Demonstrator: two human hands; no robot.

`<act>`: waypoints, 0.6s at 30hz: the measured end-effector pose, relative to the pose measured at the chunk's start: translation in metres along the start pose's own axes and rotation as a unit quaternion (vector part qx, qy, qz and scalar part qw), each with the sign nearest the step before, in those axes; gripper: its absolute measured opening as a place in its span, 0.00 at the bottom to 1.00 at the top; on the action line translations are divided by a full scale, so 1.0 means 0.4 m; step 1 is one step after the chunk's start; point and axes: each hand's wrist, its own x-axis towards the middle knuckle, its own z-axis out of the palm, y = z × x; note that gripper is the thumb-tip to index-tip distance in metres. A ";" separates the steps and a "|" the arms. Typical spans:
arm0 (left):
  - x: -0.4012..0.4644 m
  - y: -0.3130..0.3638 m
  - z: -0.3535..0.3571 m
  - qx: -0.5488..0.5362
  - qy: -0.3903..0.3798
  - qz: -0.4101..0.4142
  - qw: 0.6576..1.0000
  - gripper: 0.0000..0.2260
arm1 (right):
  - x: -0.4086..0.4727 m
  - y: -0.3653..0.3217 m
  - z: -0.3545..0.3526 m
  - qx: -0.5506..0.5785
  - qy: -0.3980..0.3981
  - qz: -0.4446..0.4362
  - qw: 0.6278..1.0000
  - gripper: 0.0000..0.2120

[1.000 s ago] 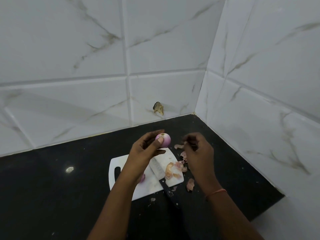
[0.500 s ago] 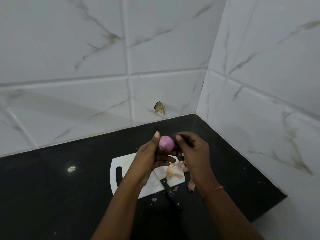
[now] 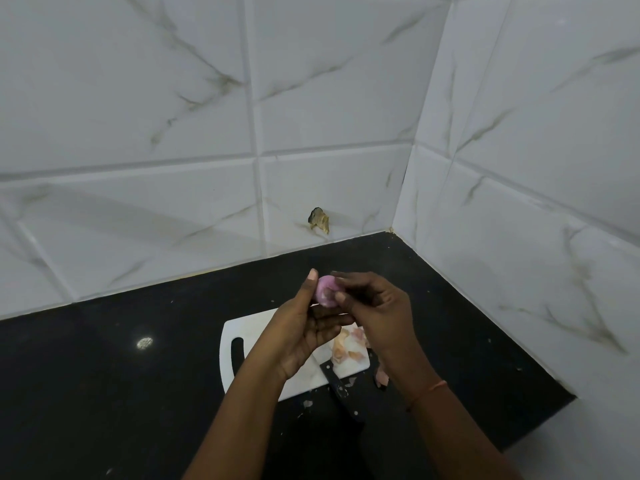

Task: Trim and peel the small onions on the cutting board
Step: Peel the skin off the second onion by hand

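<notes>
Onion (image 3: 325, 293), mostly bare and pink, sits above the board (image 3: 263, 327); I pinch it in my left hand (image 3: 304, 327) while right hand (image 3: 372, 306) fingertips pick at it. Skins (image 3: 346, 348) litter the board; other onions unseen.

From my seat I see a black, glossy worktop (image 3: 104, 393) running into a corner, with a bright spot of reflected light (image 3: 144, 342) on its left part. Behind it stands a wall of white tiles (image 3: 138, 98) veined with grey-brown streaks, and a second tiled wall (image 3: 536, 168) meets it on the right, closing the corner. Low on the back wall, just above the worktop's far edge, there is a ragged brownish patch (image 3: 319, 220) in one tile; I cannot tell whether it is a chip or something stuck there. A thin orange thread (image 3: 429, 391) circles a wrist. Small pale specks dot the worktop near the right wall.
</notes>
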 end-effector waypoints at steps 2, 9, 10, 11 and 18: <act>0.000 0.000 0.001 -0.019 -0.004 -0.009 1.000 0.24 | 0.003 -0.002 0.000 -0.024 0.019 0.003 1.000 0.08; -0.001 -0.001 0.006 -0.093 -0.006 -0.049 0.994 0.26 | 0.008 0.001 -0.023 0.009 0.132 0.049 0.990 0.06; 0.001 -0.003 0.005 -0.096 0.002 -0.049 0.994 0.26 | 0.003 0.000 -0.026 0.013 0.104 0.053 0.993 0.07; -0.001 -0.006 0.003 -0.091 0.008 -0.044 0.995 0.26 | -0.002 -0.002 -0.027 0.019 0.061 0.056 0.996 0.09; -0.014 -0.027 0.015 0.013 -0.004 -0.040 0.999 0.32 | -0.012 0.003 -0.016 -0.013 -0.031 0.053 0.998 0.13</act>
